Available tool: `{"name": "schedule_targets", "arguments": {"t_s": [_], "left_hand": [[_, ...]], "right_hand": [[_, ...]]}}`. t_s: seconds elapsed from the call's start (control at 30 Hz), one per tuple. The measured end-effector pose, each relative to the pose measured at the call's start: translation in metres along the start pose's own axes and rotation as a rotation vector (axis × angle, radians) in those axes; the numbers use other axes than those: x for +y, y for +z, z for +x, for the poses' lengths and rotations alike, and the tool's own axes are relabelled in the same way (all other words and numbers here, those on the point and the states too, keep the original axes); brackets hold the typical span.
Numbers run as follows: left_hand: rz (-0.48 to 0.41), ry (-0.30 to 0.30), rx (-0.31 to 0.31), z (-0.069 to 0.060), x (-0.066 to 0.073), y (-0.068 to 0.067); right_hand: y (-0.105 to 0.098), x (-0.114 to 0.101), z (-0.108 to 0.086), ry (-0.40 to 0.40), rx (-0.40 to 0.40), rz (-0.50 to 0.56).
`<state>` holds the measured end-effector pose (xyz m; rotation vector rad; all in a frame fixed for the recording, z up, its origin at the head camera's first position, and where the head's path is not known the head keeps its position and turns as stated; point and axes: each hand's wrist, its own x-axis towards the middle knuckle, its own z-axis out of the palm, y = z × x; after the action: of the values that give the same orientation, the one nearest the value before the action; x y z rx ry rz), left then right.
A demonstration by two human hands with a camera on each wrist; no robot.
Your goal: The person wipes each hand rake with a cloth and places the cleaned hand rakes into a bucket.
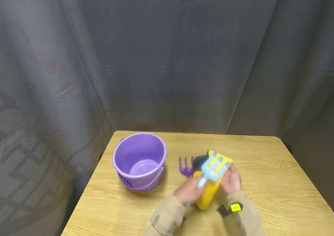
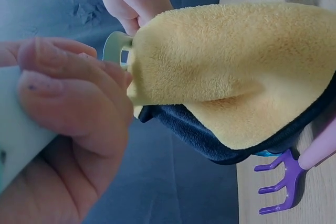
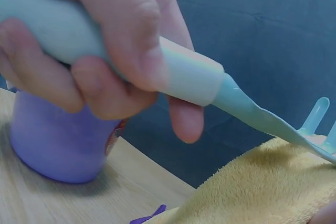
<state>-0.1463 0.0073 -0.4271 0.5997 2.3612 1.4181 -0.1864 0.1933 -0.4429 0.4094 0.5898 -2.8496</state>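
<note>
In the head view my left hand (image 1: 189,190) grips the handle of a light blue toy rake (image 1: 209,172), its tines pointing up and away. My right hand (image 1: 231,181) holds a fleecy yellow cloth (image 1: 207,196) behind and against the rake's tines. The cloth has a dark side and dark edging, seen hanging in the left wrist view. In the right wrist view the left hand's fingers (image 3: 123,30) curl round the thick pale handle, and the cloth (image 3: 262,182) lies under the rake head. Only a sliver of the right hand shows at that view's lower right corner.
A purple bucket (image 1: 139,176) with its handle down stands on the left of the wooden table (image 1: 282,177). A purple toy rake (image 1: 187,171) with a pink handle (image 2: 320,148) lies beyond the cloth. Grey curtains (image 1: 167,65) hang behind and at both sides.
</note>
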Motion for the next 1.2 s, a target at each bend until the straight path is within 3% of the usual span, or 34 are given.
{"name": "schedule_targets", "arguments": {"t_s": [0.2, 0.53, 0.87, 1.07, 1.2], "left_hand": [[-0.009, -0.008, -0.009, -0.001, 0.002, 0.000], [0.012, 0.020, -0.037, -0.004, 0.003, -0.002], [0.031, 0.083, -0.057, -0.005, 0.003, -0.003], [0.020, 0.080, -0.040, -0.006, 0.004, -0.004], [0.048, 0.122, -0.018, -0.006, 0.005, -0.006]], "right_hand": [[0.003, -0.002, -0.002, -0.036, -0.017, -0.151], [-0.001, -0.005, 0.000, -0.084, -0.039, -0.116], [-0.005, -0.007, -0.001, -0.136, -0.116, -0.059], [-0.010, -0.007, 0.001, -0.121, -0.126, -0.001], [-0.012, -0.004, 0.002, -0.116, -0.119, -0.049]]}}
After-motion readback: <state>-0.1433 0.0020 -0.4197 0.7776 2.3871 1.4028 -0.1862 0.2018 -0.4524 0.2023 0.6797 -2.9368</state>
